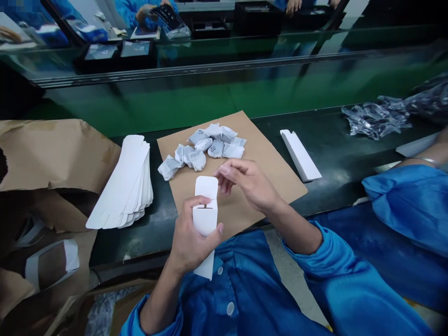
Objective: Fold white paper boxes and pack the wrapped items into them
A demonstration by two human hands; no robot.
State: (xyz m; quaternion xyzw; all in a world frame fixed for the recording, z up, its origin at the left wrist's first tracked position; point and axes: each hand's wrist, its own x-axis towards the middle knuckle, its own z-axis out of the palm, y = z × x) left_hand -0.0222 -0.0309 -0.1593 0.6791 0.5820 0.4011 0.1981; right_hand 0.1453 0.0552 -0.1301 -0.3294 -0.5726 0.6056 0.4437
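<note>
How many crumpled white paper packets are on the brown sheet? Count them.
10 crumpled white paper packets, all clustered on the far half of the brown kraft paper sheet, beyond the right hand. Others may be hidden beneath.

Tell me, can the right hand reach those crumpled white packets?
Probably yes: the right hand hovers over the brown paper sheet, just short of the crumpled white packets, with nothing between them.
</note>
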